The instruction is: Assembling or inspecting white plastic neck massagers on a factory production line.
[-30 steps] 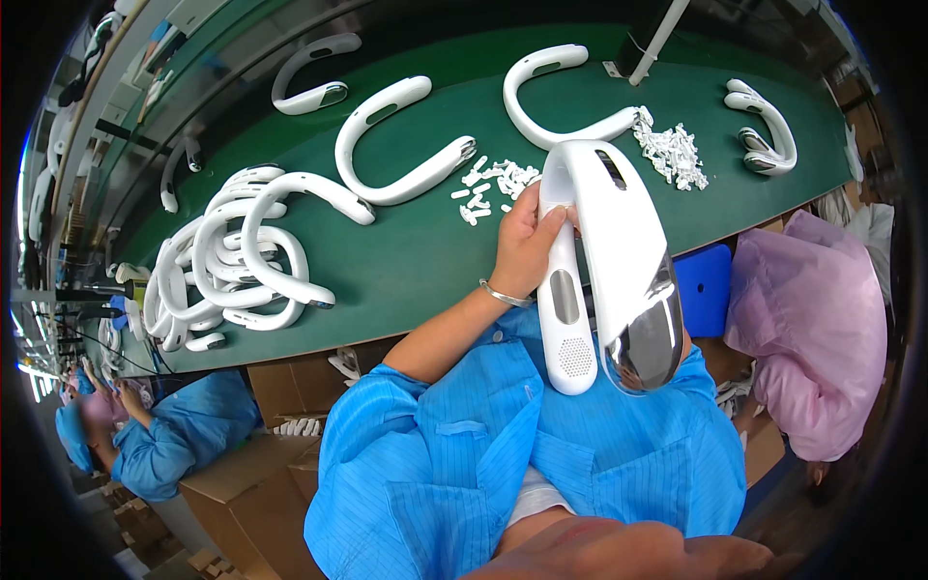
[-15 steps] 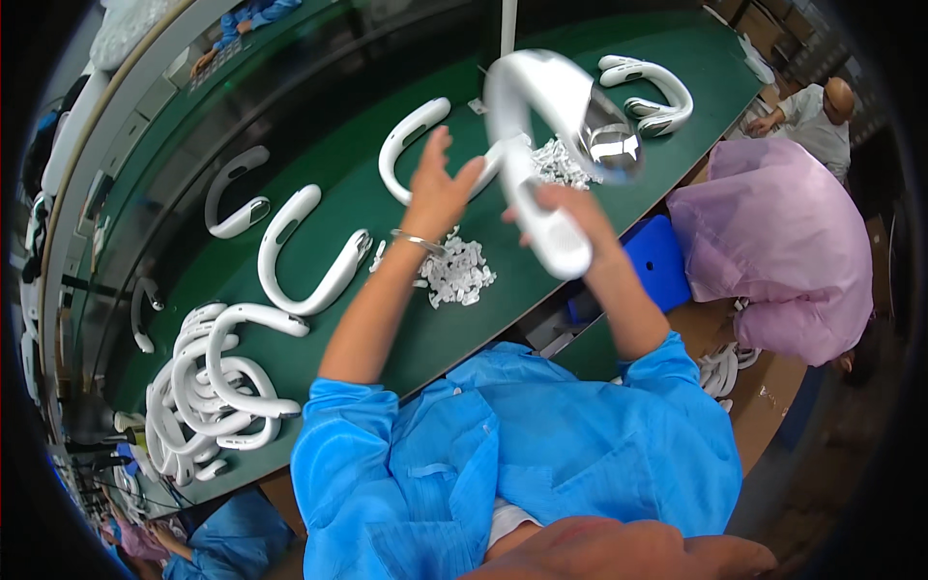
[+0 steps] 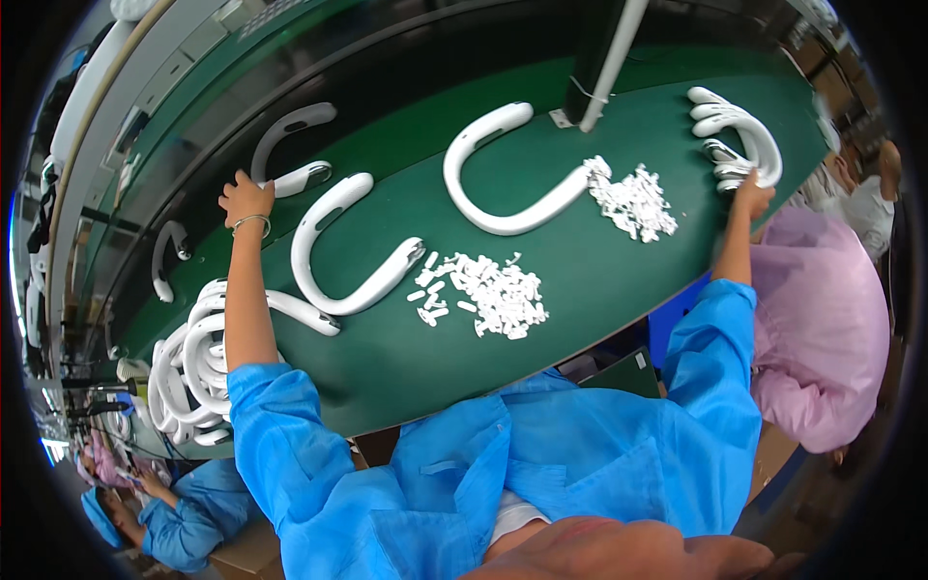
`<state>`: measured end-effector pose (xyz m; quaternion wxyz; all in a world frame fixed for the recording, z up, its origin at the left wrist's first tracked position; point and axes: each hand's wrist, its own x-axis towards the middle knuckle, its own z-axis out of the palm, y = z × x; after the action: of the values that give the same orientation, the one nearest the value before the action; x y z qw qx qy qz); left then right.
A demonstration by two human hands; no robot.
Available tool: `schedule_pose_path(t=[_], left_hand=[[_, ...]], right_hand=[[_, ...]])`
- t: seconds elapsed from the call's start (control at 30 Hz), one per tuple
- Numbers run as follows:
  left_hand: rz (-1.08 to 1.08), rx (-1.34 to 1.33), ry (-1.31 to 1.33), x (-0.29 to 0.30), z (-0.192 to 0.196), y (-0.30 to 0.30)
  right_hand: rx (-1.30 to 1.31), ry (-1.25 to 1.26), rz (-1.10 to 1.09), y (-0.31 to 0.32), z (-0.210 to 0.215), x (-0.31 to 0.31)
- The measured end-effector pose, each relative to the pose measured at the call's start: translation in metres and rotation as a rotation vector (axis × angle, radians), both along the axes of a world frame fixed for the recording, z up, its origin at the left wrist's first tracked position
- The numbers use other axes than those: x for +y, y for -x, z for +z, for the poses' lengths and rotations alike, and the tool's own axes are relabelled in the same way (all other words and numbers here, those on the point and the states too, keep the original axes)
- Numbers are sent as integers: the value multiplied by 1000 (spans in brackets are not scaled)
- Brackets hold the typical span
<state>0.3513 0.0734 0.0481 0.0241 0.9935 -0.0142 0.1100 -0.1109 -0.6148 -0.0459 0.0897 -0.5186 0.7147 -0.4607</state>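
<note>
My left hand (image 3: 246, 201) reaches to the far left, fingers spread beside a white U-shaped neck fan (image 3: 300, 181). The hand hides part of that fan's bend, and I cannot tell whether they touch. At the far right, my right hand (image 3: 752, 196) is closed on the curved part of a neck fan (image 3: 770, 155) in a small nested stack. Between my hands, two more neck fans, a nearer one (image 3: 304, 246) and a farther one (image 3: 453, 179), lie on the green work surface (image 3: 387, 367).
Small white plastic parts form one heap (image 3: 503, 295) near the middle and another heap (image 3: 638, 205) to its right. Several neck fans are piled (image 3: 184, 372) at the left. A pale post (image 3: 614, 68) rises at the back. A person in pink (image 3: 822, 319) is at the right.
The neck fan held in my right hand has gone from the middle to the stack at the far right. My left hand has moved from the middle to the far left.
</note>
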Motion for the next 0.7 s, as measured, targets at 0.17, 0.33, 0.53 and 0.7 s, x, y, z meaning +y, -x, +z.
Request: schedule_pose_path(t=[0.17,0.33,0.53,0.7], left_hand=[[230,253,156,74,-63,-82],[168,128,687,29,-102,-128],[250,402,724,-4,-78,-125],[175,430,1282,-15,-54,-93]], right_hand=[[-233,-102,359,0,-27,-95],[212,-137,164,34,-13,-93],[-108,71,1113,-47,45,109],[366,275,1510,-108,58,173]])
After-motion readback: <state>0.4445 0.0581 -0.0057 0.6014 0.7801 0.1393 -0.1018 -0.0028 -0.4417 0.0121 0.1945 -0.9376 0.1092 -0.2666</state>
